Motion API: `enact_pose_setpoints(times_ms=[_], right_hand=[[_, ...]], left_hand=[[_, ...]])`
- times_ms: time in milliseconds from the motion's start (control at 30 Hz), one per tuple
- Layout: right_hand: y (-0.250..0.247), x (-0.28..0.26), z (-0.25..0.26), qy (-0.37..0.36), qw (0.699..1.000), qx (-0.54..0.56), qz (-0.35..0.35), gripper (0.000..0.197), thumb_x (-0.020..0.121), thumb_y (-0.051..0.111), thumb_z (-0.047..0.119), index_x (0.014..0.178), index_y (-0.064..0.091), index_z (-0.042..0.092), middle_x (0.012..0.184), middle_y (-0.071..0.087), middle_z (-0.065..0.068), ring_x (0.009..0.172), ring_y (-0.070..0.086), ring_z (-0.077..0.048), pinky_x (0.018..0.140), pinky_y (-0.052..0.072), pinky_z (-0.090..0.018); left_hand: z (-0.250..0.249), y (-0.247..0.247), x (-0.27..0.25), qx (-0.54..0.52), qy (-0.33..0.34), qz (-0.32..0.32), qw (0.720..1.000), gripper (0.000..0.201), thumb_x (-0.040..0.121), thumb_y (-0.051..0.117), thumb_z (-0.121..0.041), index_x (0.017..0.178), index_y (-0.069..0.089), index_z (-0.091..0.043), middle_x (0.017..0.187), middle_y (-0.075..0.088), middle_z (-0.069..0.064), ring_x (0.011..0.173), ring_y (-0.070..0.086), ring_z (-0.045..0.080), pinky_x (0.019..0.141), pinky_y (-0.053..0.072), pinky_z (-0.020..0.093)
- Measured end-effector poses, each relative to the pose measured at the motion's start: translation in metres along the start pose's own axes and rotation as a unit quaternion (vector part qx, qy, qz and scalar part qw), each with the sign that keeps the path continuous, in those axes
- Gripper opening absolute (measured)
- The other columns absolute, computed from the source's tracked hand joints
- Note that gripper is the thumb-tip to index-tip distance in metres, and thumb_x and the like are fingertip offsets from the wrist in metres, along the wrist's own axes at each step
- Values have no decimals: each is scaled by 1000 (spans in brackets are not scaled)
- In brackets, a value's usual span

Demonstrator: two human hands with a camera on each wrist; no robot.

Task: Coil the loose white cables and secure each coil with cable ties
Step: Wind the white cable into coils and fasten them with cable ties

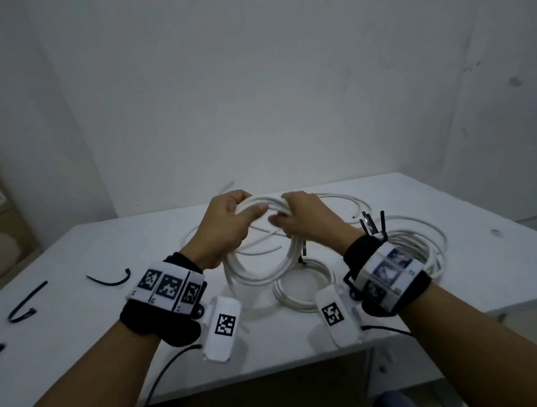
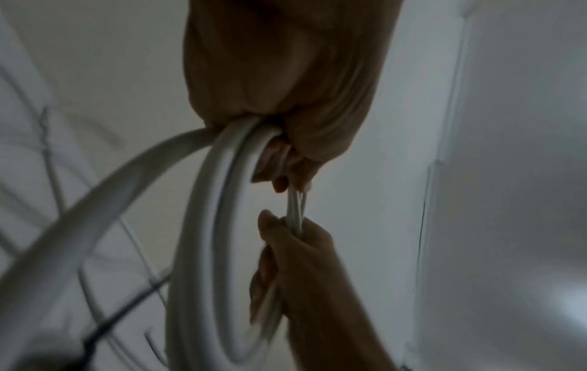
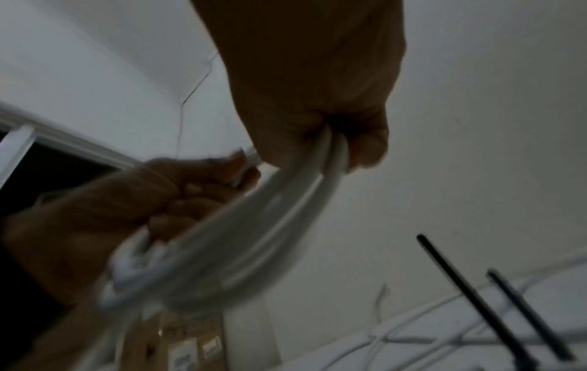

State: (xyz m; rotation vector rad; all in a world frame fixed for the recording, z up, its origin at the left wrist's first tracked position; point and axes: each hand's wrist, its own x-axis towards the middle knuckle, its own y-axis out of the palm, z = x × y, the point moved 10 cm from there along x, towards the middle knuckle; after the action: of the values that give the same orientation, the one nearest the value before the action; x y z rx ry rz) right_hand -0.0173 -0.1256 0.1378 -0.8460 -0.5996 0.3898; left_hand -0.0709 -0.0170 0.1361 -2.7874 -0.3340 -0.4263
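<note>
Hands: left hand and right hand both grip coil (lifted) | table edge near

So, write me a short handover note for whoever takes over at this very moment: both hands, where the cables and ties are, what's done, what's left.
Left hand: grips the top of the held coil, thumb across it.
Right hand: grips the same bundle just beside it.
The held coil is lifted above the table; no tie visible on it.
A smaller coil lies flat below it. A tied bundle lies behind the right wrist, black tie tails sticking up. Loose cable remains at the back.
Spare black ties lie on the table's left.
Left: tie the held coil, then coil and tie the loose cable.
</note>
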Motion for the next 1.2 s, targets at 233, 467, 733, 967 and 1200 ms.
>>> enact_pose_setpoints(times_ms=[233, 467, 733, 967, 1200], right_hand=[[28, -14, 6, 52, 945, 290, 143, 6, 80, 62, 1, 83, 56, 2, 43, 37, -3, 35, 33, -15, 40, 35, -23], [10, -8, -17, 87, 946, 310, 28, 27, 84, 61, 0, 73, 39, 12, 48, 31, -3, 31, 25, -11, 37, 24, -18], [14, -12, -23, 110, 935, 335, 39, 25, 83, 57, -5, 75, 40, 11, 47, 30, -2, 33, 23, -11, 39, 22, -18], [8, -10, -18, 101, 956, 277, -14, 17, 80, 51, -4, 78, 41, 9, 50, 33, -4, 31, 25, -12, 37, 26, -18], [-1, -9, -14, 90, 977, 178, -73, 17, 82, 45, 3, 73, 38, 15, 65, 43, -3, 47, 35, -18, 38, 30, -22]], left_hand=[[2, 17, -3, 33, -10, 75, 997, 11, 90, 65, -15, 91, 59, -5, 52, 51, 2, 39, 34, 8, 38, 26, 19], [44, 8, -16, -175, -90, 14, 980, 44, 101, 38, -37, 104, 62, -1, 79, 68, 16, 73, 65, 26, 64, 52, 34], [66, -5, -25, 42, -69, 112, 990, 27, 98, 42, -2, 94, 69, -4, 68, 56, 4, 56, 44, 14, 48, 38, 23], [62, 2, -22, -54, -96, 126, 986, 24, 96, 39, 4, 94, 63, 5, 63, 58, 12, 54, 56, 21, 53, 50, 27], [78, 15, -36, -272, -191, 96, 938, 54, 99, 32, -22, 78, 75, 4, 67, 65, 18, 65, 65, 28, 71, 56, 33]])
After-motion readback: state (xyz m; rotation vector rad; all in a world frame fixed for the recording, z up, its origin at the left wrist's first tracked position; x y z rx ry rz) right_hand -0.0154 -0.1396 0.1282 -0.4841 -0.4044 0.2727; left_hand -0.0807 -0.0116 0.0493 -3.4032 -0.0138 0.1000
